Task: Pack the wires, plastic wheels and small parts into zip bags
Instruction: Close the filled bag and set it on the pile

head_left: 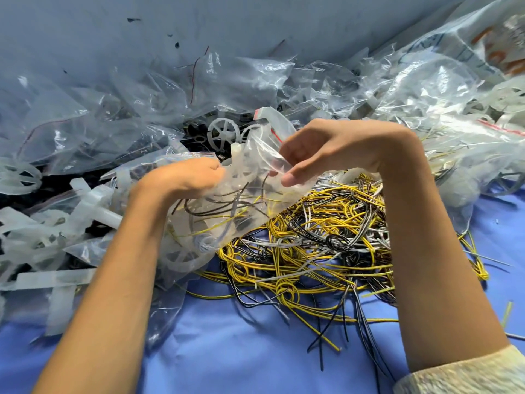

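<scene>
Both hands were clamped on one clear zip bag (pixel 227 211) held above the middle of the bench (pixel 255 351). The left hand (pixel 196 177) gripped its left side in curled fingers, and the right hand (pixel 321 149) pinched the red-striped mouth between thumb and fingers. The bag's long axis ran from that mouth, toward the far edge, down to the near left; it already held a few wires and a wheel. The loose wires (pixel 326 237) lay heaped just below and right of the bag, nearer the right hand. A plastic wheel (pixel 224 132) sat just beyond the mouth. Orange print on a large bag (pixel 497 38) at the far right corner was too blurred to read.
</scene>
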`<state>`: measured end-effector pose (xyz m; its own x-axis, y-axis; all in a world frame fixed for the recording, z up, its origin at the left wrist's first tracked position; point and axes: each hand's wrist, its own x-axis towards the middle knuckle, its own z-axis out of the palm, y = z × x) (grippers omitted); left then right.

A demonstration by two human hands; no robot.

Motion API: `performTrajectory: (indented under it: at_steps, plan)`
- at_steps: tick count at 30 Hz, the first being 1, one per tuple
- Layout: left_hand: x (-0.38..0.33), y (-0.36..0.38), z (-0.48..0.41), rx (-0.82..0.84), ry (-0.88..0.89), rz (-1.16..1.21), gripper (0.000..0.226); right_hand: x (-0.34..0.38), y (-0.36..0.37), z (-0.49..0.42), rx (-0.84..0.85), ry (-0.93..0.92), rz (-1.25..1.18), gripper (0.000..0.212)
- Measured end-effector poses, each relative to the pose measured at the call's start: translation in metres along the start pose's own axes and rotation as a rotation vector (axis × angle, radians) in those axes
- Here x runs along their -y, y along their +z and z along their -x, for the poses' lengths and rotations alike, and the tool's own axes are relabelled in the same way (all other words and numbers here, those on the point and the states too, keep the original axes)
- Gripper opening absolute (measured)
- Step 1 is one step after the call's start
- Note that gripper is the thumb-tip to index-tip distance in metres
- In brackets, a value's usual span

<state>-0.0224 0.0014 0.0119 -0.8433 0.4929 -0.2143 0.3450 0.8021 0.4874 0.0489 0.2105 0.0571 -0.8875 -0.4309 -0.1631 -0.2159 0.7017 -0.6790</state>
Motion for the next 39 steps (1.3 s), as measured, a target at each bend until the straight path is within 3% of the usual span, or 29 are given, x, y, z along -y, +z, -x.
performTrajectory:
  at_steps: [2, 6, 11, 16, 22, 28, 31, 36, 39]
  plan:
    - [-0.001, -0.002, 0.001, -0.066, -0.042, -0.081, 0.032, -0.003, -0.001, -0.003, -0.027, 0.006, 0.011, 0.040]
    - [-0.004, -0.010, 0.007, -0.174, -0.065, -0.226, 0.026, -0.005, 0.003, -0.007, -0.149, 0.001, -0.130, 0.017]
    - [0.000, -0.028, 0.016, -0.236, -0.005, -0.209, 0.032, -0.004, -0.001, -0.010, -0.378, -0.046, -0.225, 0.024]
    - [-0.011, -0.031, 0.033, 0.040, 0.032, 0.132, 0.035, -0.010, -0.005, -0.013, -0.541, -0.059, -0.224, 0.022]
    - [-0.012, -0.019, 0.021, 0.198, -0.086, 0.053, 0.037, -0.019, -0.009, -0.011, -0.551, -0.055, -0.107, 0.012]
    - [0.000, -0.027, 0.017, -0.098, 0.153, 0.218, 0.043, -0.018, -0.008, -0.009, -0.554, -0.067, -0.029, 0.030]
    - [-0.007, -0.026, 0.016, -0.236, 0.286, 0.395, 0.020, -0.016, -0.010, -0.005, -0.537, -0.105, -0.112, 0.027]
    - [-0.012, -0.022, 0.017, -0.360, 0.386, 0.648, 0.017, -0.012, -0.009, 0.000, -0.476, -0.166, -0.308, 0.033]
    - [-0.010, -0.023, 0.017, -0.426, 0.405, 0.629, 0.010, -0.012, -0.010, 0.000, -0.492, -0.175, -0.332, 0.031]
